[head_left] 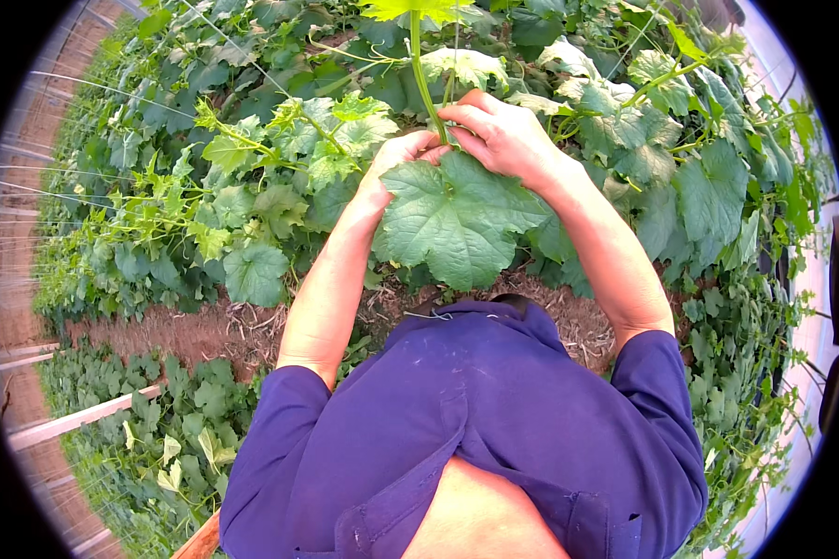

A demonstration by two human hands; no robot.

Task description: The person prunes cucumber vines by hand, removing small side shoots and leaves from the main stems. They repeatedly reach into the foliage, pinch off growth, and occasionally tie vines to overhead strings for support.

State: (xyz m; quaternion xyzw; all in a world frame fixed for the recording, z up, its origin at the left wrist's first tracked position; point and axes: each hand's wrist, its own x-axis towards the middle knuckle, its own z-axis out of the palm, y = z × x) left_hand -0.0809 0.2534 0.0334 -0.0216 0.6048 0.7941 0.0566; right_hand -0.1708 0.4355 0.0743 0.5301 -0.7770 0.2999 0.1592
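A green vine stem [423, 86] rises at the top centre, with a bright yellow-green leaf [410, 7] at its upper end. My left hand [403, 160] grips it from the left, fingers bent in and partly hidden behind the stem and a leaf. From the right, my right hand [505, 138] closes its thumb and fingers on the same stem, close to the left fingertips. Just below both hands spreads a broad dark green leaf [461, 222]. Beside the stem runs a thin upright string [456, 42]. Whether the fingers also hold string cannot be made out.
Dense leafy vines [280, 200] crowd both sides, with thin support strings [112, 93] slanting across on the left. Brown soil with dry straw [196, 335] runs between the rows. A pale wooden bar [84, 421] lies at lower left, and light sheeting [797, 373] borders the right.
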